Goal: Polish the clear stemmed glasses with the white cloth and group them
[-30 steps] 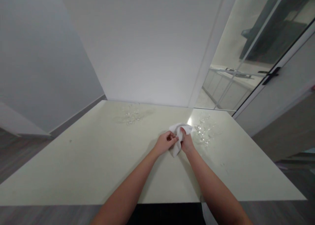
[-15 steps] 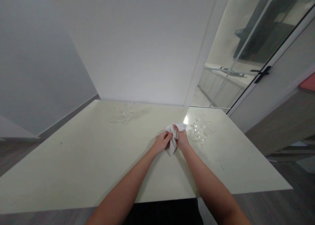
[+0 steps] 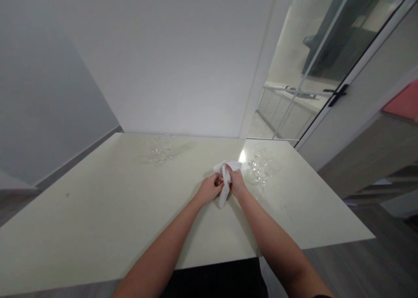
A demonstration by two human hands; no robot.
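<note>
Both of my hands meet over the middle of a pale table. A white cloth hangs bunched between them. My right hand is closed round the cloth's upper part, and whether a glass sits inside the cloth is hidden. My left hand is curled against the cloth's left side, its fingers pinching something small I cannot make out. A group of clear stemmed glasses stands just right of my hands.
A second group of clear glasses stands at the table's far left side near the white wall. A glass door with a black handle is at the right. Grey wood floor lies around the table.
My hands and the cloth stay together, with small shifts of the fingers on the cloth. The camera has swung right, so everything sits a little further left in view.
</note>
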